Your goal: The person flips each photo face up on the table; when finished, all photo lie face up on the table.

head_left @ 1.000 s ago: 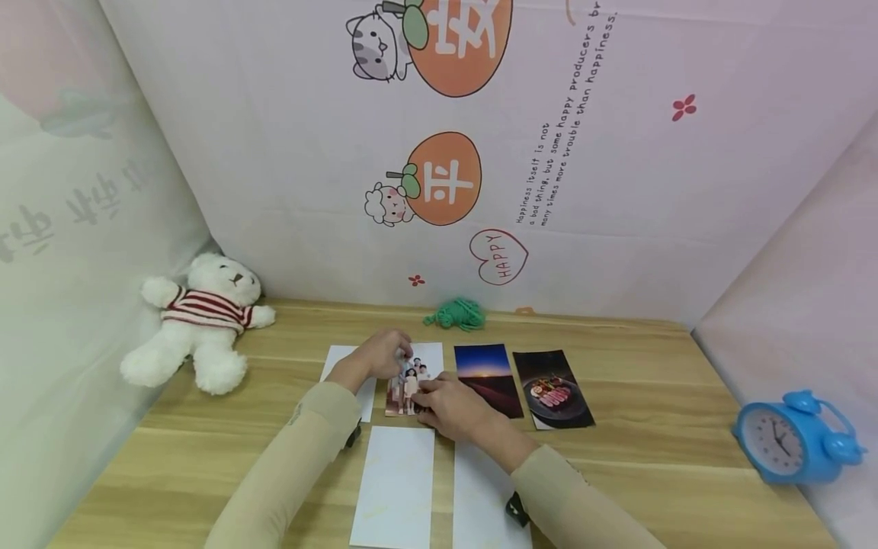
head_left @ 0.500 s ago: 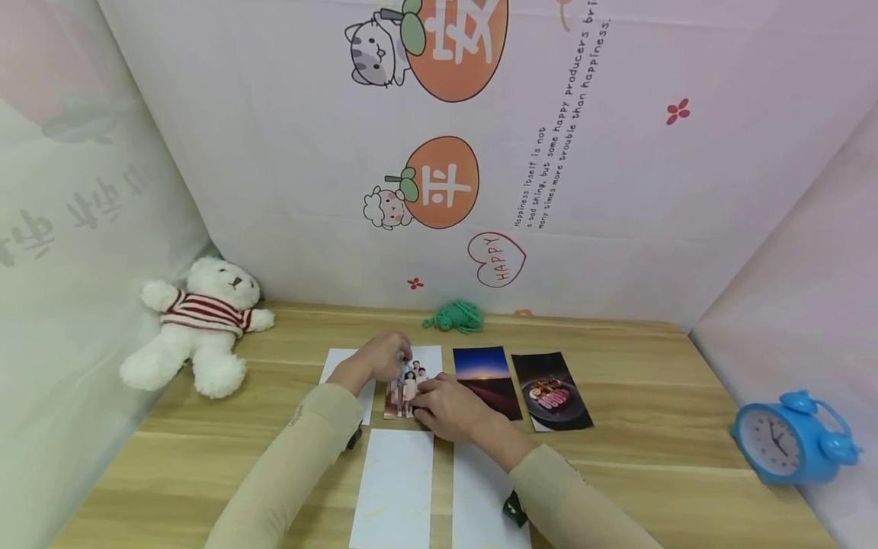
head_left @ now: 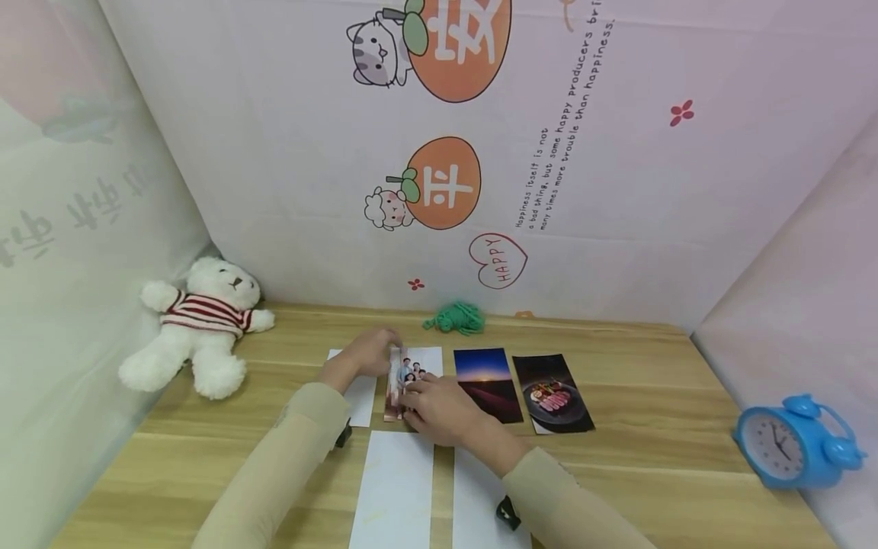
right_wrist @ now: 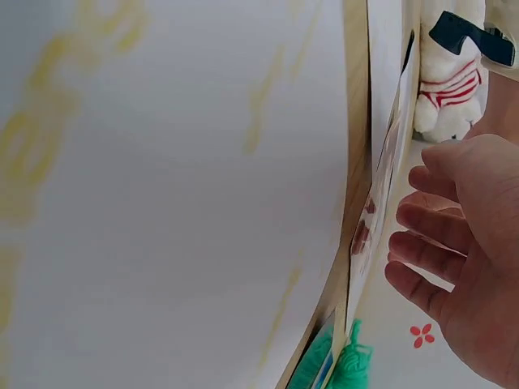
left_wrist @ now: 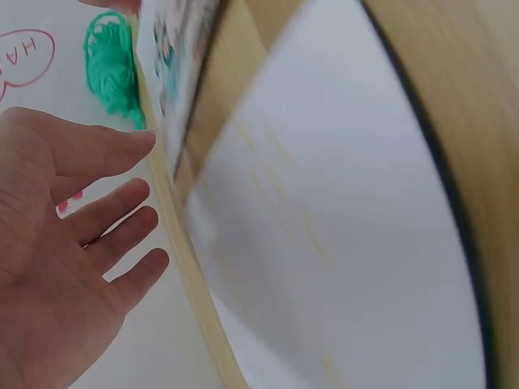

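Observation:
A printed family photo [head_left: 414,369] lies in the middle of the wooden table in the head view. My left hand [head_left: 373,353] reaches over its upper left corner. In the left wrist view that hand [left_wrist: 81,211] has loosely bent fingers, with thumb and fingers apart and nothing between them. Across the photo's lower right part extends my right hand [head_left: 442,408], fingertips right at the printed figures and covering some of them. The right wrist view shows that hand [right_wrist: 454,235] with relaxed fingers, holding nothing. A white card [head_left: 361,400] lies left of the photo, partly under the left arm.
Right of the family photo lie a sunset photo [head_left: 484,374] and a food photo [head_left: 552,389]. Two white cards lie nearer, one on the left [head_left: 398,488] and one on the right [head_left: 475,503]. Green yarn [head_left: 458,317], a teddy bear [head_left: 206,320] and a blue alarm clock [head_left: 789,442] stand around.
My left hand has moved left and slightly up, off the photo's upper middle, uncovering more figures. My right hand has shifted a little left across the photo.

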Motion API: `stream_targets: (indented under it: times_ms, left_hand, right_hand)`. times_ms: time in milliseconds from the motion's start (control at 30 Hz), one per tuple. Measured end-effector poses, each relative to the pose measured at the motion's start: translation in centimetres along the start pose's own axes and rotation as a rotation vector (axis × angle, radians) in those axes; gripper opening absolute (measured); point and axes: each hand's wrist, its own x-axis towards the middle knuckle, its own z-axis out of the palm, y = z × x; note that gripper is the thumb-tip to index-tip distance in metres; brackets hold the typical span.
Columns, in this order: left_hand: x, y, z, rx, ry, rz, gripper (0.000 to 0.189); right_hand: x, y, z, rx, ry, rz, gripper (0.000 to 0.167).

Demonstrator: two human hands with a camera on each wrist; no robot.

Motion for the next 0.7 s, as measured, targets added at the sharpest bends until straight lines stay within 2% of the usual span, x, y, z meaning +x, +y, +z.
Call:
stream_targets:
  times_ms: [233, 433, 567, 700]
  left_hand:
    - [-1.4, -3.1, -1.0, -0.032, 0.026, -0.039, 0.062]
    - [-2.5, -5.7, -1.9, -0.101, 0.015, -0.122, 0.072]
    - [-3.1, -6.4, -2.1, -0.135, 0.004, -0.138, 0.073]
    - [-3.4, -6.4, -2.2, -0.111, 0.006, -0.131, 0.070]
  right_hand:
    - [1.1, -1.6, 0.4, 0.012, -0.081, 0.037, 0.040]
    - [2.2, -3.2, 0.8, -0.010, -0.145, 0.030, 0.047]
    - [2.8, -4.0, 0.9, -0.028, -0.192, 0.021, 0.050]
    - [3.1, -4.5, 0.8, -0.028, -0.204, 0.012, 0.048]
